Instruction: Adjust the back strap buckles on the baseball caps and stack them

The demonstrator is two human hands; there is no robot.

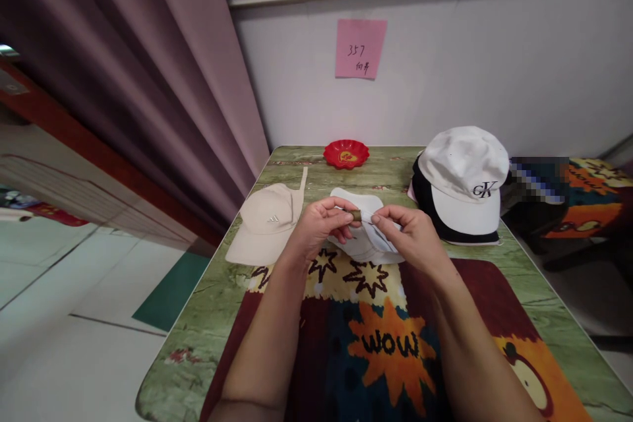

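Note:
Over the middle of the table, a white cap (356, 199) lies with its crown partly behind my fingers. My left hand (327, 221) pinches a small brownish-gold buckle (357, 215) on the cap's strap. My right hand (408, 231) is closed on the white strap just to the right of that buckle. Left of my hands sits a beige cap (267, 221) with a small logo, its strap sticking up loose at the back. To the right stands a stack of caps, topped by a white cap with black letters (467, 175) over a black one (424, 192).
A red scalloped dish (346, 157) is at the table's far edge. Under my forearms lies a colourful mat (390, 343) on the green wood-patterned table (182, 336). A pink note (361, 49) is stuck to the wall, and a purple curtain (198, 66) hangs at the left.

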